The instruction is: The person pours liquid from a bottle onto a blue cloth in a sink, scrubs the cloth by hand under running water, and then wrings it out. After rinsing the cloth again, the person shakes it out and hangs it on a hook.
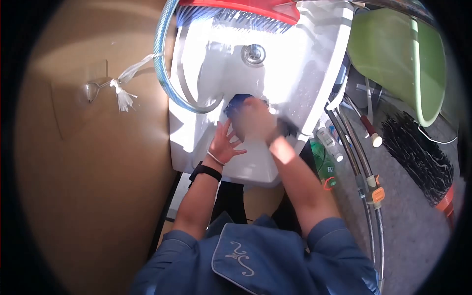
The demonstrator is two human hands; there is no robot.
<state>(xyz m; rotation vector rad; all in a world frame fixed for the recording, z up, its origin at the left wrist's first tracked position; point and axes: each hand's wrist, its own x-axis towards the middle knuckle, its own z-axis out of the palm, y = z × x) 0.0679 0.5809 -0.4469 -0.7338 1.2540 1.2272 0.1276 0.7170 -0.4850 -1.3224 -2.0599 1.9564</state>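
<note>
A white sink [295,88] with a round drain [253,54] fills the upper middle of the head view. My right hand [255,120] is blurred and closed on a dark blue cloth [237,101] inside the basin. To its left, my left hand [225,143] rests with fingers spread on the basin floor near the front rim, holding nothing. A black band sits on my left wrist [205,172].
A blue-green hose [162,59] curves along the sink's left edge. A red-backed brush [246,12] lies across the sink's top. Bottles [328,142] stand right of the sink, beside metal poles [364,177], a green basin [393,59] and a black broom [418,152]. A brown wall is at left.
</note>
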